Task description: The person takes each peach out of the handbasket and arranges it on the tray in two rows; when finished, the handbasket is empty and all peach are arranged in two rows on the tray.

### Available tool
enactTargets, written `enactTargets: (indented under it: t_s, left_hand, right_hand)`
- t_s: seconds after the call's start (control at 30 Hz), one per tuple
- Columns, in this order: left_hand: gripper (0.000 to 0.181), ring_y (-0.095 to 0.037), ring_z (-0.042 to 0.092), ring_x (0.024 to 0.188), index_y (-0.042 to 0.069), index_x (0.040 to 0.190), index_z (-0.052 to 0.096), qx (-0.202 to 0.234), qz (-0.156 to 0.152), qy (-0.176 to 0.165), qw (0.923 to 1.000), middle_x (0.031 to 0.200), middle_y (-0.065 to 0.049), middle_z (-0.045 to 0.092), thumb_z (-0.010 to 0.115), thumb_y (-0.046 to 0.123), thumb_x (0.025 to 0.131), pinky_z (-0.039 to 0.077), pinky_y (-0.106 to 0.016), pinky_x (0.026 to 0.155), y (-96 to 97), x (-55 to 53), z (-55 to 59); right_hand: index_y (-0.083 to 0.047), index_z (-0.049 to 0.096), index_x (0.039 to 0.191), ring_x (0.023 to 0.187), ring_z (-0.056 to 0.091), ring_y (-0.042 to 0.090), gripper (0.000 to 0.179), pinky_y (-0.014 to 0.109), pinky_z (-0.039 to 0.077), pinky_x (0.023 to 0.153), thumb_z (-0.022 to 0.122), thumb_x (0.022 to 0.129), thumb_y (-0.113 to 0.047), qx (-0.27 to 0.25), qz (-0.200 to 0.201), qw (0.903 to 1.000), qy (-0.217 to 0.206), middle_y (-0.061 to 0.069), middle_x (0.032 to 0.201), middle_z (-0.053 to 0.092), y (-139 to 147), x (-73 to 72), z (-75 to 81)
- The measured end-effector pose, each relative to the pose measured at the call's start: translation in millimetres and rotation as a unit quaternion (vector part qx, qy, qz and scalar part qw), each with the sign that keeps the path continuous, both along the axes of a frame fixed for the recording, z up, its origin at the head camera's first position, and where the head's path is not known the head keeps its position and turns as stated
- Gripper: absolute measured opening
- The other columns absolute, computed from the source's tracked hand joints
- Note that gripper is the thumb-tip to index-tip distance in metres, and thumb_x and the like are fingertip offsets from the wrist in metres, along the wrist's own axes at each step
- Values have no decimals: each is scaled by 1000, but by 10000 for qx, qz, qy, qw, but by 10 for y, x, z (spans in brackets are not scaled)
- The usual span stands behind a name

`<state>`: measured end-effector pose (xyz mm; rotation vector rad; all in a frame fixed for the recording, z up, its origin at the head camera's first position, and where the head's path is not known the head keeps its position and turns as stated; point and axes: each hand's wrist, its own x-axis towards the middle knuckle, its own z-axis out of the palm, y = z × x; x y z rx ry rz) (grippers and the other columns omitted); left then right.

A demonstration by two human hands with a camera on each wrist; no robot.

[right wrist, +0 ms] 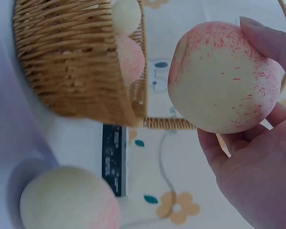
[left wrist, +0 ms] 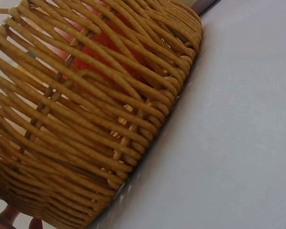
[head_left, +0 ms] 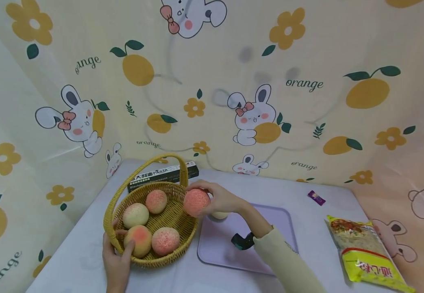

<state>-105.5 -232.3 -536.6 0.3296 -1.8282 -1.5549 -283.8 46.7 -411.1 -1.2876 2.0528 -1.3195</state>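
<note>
A pink-speckled peach [head_left: 196, 202] is held in my right hand [head_left: 223, 198] over the right rim of the wicker basket [head_left: 175, 203]. In the right wrist view, thumb and fingers wrap this peach [right wrist: 224, 78] from the side, its pale face showing. My left hand [head_left: 118, 254] grips the basket's front left edge by the foot of the handle, its thumb against an orange-pink peach [head_left: 138, 241]. Several peaches lie inside, among them a pale one [head_left: 135, 215] and a red-speckled one [head_left: 166, 241]. The left wrist view is mostly basket wall [left wrist: 86, 119], with fingertips at the lower left.
A lilac tray [head_left: 230, 264] lies right of the basket, with another peach [head_left: 220, 215] on it, partly hidden by my right hand. Behind the basket is a black pasta box [head_left: 191, 170]. Farther right are a small purple packet [head_left: 316, 197] and a yellow pasta bag [head_left: 370, 260].
</note>
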Motion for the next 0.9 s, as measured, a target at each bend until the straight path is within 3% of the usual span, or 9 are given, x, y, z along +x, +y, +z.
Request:
enactTargets:
  t_s: [0.23,0.5,0.73,0.9]
  left_hand:
    - [71,-9,49,104,9,147,46,-152,62,-52,9999,105,-2,55,66,-15,84,37,-15,92,6,-5,12]
    - [69,-9,49,107,11,148,46,-93,70,-115,9999,104,1,56,67,-12,86,34,-14,94,-8,-3,8]
    - [71,-9,49,107,5,147,46,-131,97,42,9999,110,-7,56,65,-18,82,36,-14,93,13,-3,6]
    - [73,-8,49,104,8,148,46,-60,110,-22,9999,112,-7,56,64,-18,82,35,-14,92,29,-1,24]
  right_hand:
    - [-16,59,133,119,51,21,62,40,50,93,84,76,-13,-117,-314,9993,-145,2,134,54,321,36,-2]
    - [-11,59,133,123,47,25,63,44,47,96,84,75,-12,-200,-677,9975,-67,12,136,53,674,33,-59]
    - [-14,59,133,117,51,28,66,44,50,91,86,73,-9,-129,-1132,9933,-212,7,135,53,988,-21,-183]
    - [-15,57,134,110,54,30,66,44,53,85,83,74,-5,28,-1495,9882,-338,7,135,52,1165,-58,-270]
